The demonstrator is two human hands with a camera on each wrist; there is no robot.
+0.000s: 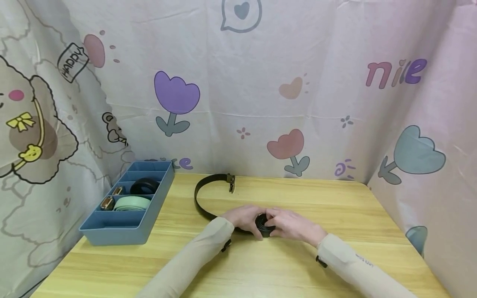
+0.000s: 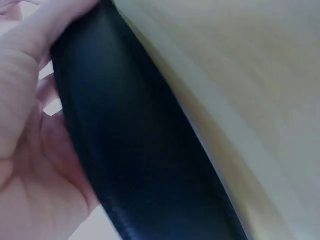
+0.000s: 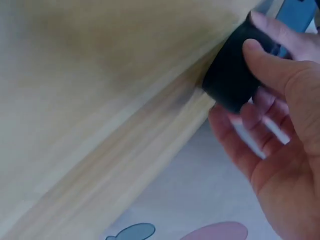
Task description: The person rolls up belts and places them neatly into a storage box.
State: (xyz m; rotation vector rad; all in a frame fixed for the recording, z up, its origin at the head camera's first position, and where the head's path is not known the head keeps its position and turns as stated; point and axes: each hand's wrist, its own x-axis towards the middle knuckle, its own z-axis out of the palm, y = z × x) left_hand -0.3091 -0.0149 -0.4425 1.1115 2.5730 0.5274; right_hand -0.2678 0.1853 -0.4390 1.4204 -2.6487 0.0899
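A black belt lies partly rolled on the wooden table. Its rolled end, a tight coil, stands on edge between my two hands. From the left side my left hand holds the coil, thumb in front; the left wrist view has the strap passing broad and close by the thumb. My right hand grips the coil's right side, and the right wrist view shows the thumb pressed on the outer wrap. The loose strap curves back left to a metal buckle.
At the left stands a blue-grey divided box. Its compartments hold a rolled mint-green belt, a rolled black belt and gold-coloured buckles. A printed curtain hangs behind the table and at both sides.
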